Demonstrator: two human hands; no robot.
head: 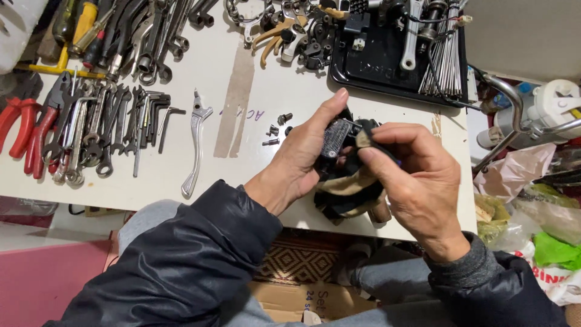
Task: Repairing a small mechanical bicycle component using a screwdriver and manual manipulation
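Your left hand [302, 158] is wrapped around a small black metal part [336, 138], thumb stretched up along its far side, fingers curled behind it. Your right hand [417, 181] is clenched on a dirty black and tan rag [348, 192], pinching a fold of it between thumb and forefinger and pressing that fold against the part. The rest of the rag hangs below both hands, bunched between your palms, just above the near edge of the white surface [254, 91].

Just beyond your left thumb, a few small screws [275, 128] lie loose on the surface, close together but apart from your hand. Further to the left of that hand lies a silver brake lever [195, 143], lengthwise toward you. Past it, well away from your hands, sits a row of wrenches and hex keys [115, 127], and beyond those a pair of red-handled pliers [27, 130].

Above your right hand, at the far side of the surface, a black tray [381, 66] holds a bundle of thin metal spokes [442, 51]. To the right of your right hand, off the surface, a chrome handlebar [514, 103] shows.
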